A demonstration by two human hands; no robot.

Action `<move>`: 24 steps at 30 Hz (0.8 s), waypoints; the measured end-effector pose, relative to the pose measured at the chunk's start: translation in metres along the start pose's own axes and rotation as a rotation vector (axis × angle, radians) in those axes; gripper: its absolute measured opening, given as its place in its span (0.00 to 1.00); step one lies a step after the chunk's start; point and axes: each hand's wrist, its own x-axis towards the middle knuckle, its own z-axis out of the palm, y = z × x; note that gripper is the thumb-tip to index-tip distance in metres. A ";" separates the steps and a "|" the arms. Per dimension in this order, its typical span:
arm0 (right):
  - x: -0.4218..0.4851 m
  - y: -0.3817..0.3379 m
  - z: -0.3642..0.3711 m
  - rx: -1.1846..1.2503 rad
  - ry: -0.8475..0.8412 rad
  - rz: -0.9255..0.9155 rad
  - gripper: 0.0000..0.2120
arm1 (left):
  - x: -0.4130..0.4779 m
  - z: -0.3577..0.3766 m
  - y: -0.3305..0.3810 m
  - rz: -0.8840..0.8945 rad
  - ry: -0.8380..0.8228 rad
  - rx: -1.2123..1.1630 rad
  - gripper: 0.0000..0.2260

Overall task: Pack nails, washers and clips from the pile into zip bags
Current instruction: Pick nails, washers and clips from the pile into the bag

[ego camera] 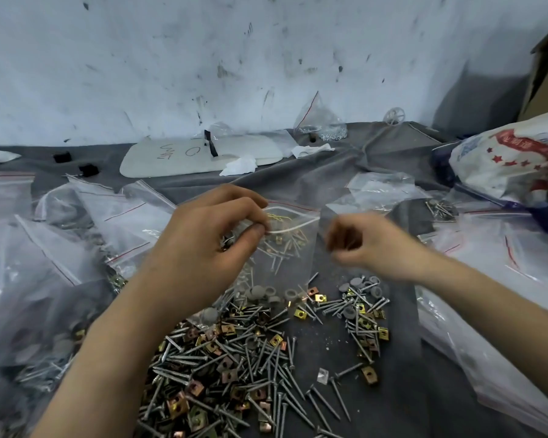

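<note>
A clear zip bag (293, 245) with a red line at its mouth hangs open above the table. My left hand (209, 238) pinches its mouth edge between thumb and fingers. Nails and a few gold clips lie inside it. My right hand (370, 245) hovers just right of the bag with curled, blurred fingers; whether they hold anything is unclear. Below lies the pile of nails (234, 368), mixed with gold clips (231, 374) and grey washers (263, 294). A smaller heap (361, 308) of the same parts sits to the right.
Filled and empty zip bags cover the left side (60, 241) and the right side (503, 279). A printed white sack (513, 159) lies at far right. A white pad (200, 156) and a bag of small parts (321, 124) sit by the wall. Grey cloth (329, 172) covers the table.
</note>
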 end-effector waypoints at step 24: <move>0.004 -0.057 -0.034 0.251 0.090 -0.297 0.12 | 0.001 -0.007 -0.001 -0.016 0.121 -0.062 0.16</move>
